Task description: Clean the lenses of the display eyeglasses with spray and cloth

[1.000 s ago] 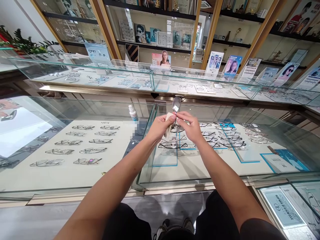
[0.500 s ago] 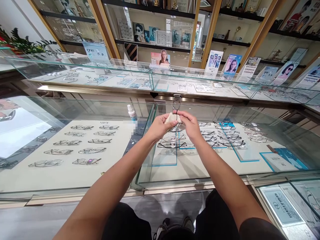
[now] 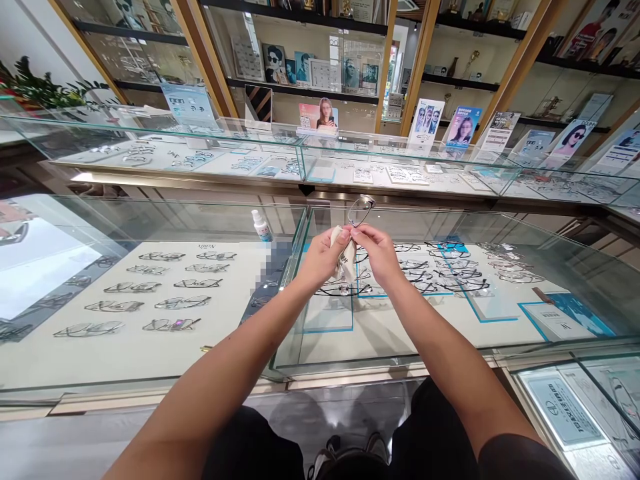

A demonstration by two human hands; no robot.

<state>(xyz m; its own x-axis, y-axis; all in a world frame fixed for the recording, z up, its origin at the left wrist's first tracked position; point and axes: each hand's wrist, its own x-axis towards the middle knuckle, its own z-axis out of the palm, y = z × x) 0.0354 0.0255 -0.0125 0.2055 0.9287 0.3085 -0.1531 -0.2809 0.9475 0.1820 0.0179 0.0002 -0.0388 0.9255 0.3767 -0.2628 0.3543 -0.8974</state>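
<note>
Over the glass counter, my left hand [image 3: 321,255] is closed on a pale cloth [image 3: 346,264], which hangs down between my hands with dark print on it. My right hand [image 3: 379,253] pinches a thin-framed pair of glasses [image 3: 361,212] near its middle. One lens sticks up above my fingers, tilted to the right. The rest of the frame is partly hidden by my fingers and the cloth. Both hands' fingertips nearly touch.
Rows of glasses [image 3: 187,302] lie in the left glass case, and more in the right case below my hands. A white spray bottle [image 3: 261,226] stands left of my hands. Behind runs a higher display counter [image 3: 250,182] with upright cards.
The glasses have turned and tilt more to the right. The cloth has come away from the lens area and now hangs lower beside my left hand.
</note>
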